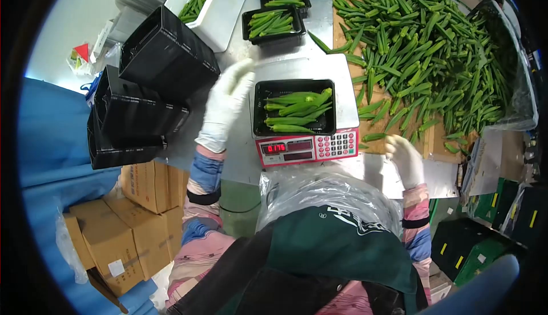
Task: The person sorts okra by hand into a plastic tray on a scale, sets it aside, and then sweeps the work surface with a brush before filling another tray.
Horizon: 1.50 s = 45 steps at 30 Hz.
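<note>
Okra weigh-up, tray sitting on the scale

Huge okra pile (422, 47) far right, scale (305, 146) in the middle, part-filled black tray (260, 106) on top. Left hand (225, 101) hovers spread and empty, just left of the tray. Right hand (405, 155) is at the pile's near edge, grip unclear. I'd add single pods and watch the readout.

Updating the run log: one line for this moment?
left hand open beside scale | right hand at okra pile | okra tray on scale
</note>
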### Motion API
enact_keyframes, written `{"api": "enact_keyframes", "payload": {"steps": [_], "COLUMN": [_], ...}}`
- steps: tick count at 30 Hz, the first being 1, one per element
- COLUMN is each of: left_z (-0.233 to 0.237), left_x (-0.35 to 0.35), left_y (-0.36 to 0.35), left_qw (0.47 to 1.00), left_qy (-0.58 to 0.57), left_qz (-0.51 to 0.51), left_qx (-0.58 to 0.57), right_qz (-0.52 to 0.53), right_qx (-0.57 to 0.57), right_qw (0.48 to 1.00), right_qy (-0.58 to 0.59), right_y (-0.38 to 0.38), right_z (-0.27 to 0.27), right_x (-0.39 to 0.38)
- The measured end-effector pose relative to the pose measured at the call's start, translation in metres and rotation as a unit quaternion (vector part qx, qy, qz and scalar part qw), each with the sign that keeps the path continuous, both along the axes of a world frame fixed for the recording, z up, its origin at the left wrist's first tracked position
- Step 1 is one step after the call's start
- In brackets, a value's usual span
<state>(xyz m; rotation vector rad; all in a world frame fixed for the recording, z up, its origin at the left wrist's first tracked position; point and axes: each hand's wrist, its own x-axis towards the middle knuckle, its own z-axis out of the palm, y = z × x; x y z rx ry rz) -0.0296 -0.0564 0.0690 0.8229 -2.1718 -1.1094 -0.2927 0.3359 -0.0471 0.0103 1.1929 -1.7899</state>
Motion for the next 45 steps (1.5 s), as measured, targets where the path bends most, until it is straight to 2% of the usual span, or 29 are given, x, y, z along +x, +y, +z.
{"api": "enact_keyframes", "payload": {"steps": [1, 2, 4, 7, 10, 12, 14, 15, 16, 18, 20, 21, 22, 24, 25, 26, 27, 28, 31, 36, 42, 43, 45], "left_z": [-0.006, -0.013, -0.024, -0.037, -0.062, -0.073, -0.084, -0.1, -0.113, -0.109, -0.105, -0.109, -0.108, -0.102, -0.1, -0.098, -0.096, -0.094, -0.094, -0.08, -0.087, -0.088, -0.09], "left_x": [0.013, 0.026, 0.046, 0.056, 0.048, 0.032, 0.018, 0.009, 0.007, 0.0, -0.009, -0.01, -0.013, -0.019, -0.022, -0.023, -0.023, -0.022, -0.018, -0.015, -0.017, -0.017, -0.017], "left_y": [-0.008, -0.013, -0.018, -0.009, 0.0, 0.014, 0.034, 0.041, 0.045, 0.066, 0.084, 0.088, 0.092, 0.1, 0.103, 0.105, 0.105, 0.106, 0.108, 0.11, 0.111, 0.112, 0.115], "left_qw": [0.999, 0.995, 0.982, 0.98, 0.983, 0.985, 0.974, 0.978, 0.987, 0.98, 0.971, 0.979, 0.979, 0.978, 0.979, 0.984, 0.987, 0.99, 0.976, 0.948, 0.956, 0.955, 0.953], "left_qy": [0.03, 0.059, 0.109, 0.092, 0.07, 0.03, 0.058, 0.088, 0.055, 0.079, 0.098, 0.077, 0.077, 0.076, 0.076, 0.064, 0.052, 0.04, 0.08, 0.105, 0.121, 0.122, 0.123], "left_qz": [0.031, 0.063, 0.106, 0.141, 0.126, 0.117, 0.066, 0.068, 0.067, 0.052, 0.045, 0.042, 0.038, 0.031, 0.024, 0.016, 0.01, 0.006, -0.003, 0.011, 0.019, 0.024, 0.035], "left_qx": [0.03, 0.059, 0.113, 0.103, 0.116, 0.119, 0.208, 0.177, 0.138, 0.174, 0.214, 0.185, 0.187, 0.191, 0.186, 0.168, 0.15, 0.132, 0.201, 0.3, 0.268, 0.27, 0.275], "right_qz": [-0.054, -0.103, -0.147, -0.105, -0.131, -0.147, -0.152, -0.168, -0.169, -0.168, -0.198, -0.197, -0.175, -0.118, -0.105, -0.068, -0.047, -0.051, -0.019, 0.029, 0.088, 0.107, 0.129], "right_qx": [0.146, 0.285, 0.359, 0.526, 0.544, 0.524, 0.518, 0.503, 0.508, 0.521, 0.412, 0.317, 0.295, 0.228, 0.164, 0.149, 0.155, 0.13, 0.183, 0.181, 0.293, 0.297, 0.247], "right_qw": [0.981, 0.925, 0.828, 0.722, 0.678, 0.712, 0.743, 0.776, 0.765, 0.742, 0.773, 0.807, 0.806, 0.752, 0.755, 0.763, 0.726, 0.716, 0.656, 0.646, 0.571, 0.56, 0.575], "right_qy": [0.116, 0.227, 0.404, 0.438, 0.476, 0.443, 0.395, 0.341, 0.357, 0.387, 0.44, 0.457, 0.483, 0.607, 0.626, 0.625, 0.668, 0.684, 0.732, 0.741, 0.762, 0.766, 0.769], "right_y": [0.02, 0.042, 0.114, 0.137, 0.138, 0.136, 0.139, 0.139, 0.14, 0.125, 0.073, 0.05, 0.024, -0.03, -0.053, -0.072, -0.089, -0.103, -0.122, -0.118, -0.127, -0.128, -0.132], "right_z": [-0.011, -0.022, -0.108, -0.132, -0.155, -0.156, -0.159, -0.162, -0.165, -0.151, -0.091, -0.073, -0.053, 0.002, 0.01, 0.02, 0.024, 0.024, 0.038, 0.024, 0.041, 0.046, 0.043], "right_x": [-0.004, -0.007, -0.028, -0.01, 0.006, 0.004, -0.007, -0.013, -0.016, -0.011, 0.008, 0.014, 0.021, 0.037, 0.039, 0.042, 0.043, 0.043, 0.048, 0.043, 0.043, 0.043, 0.051]}}
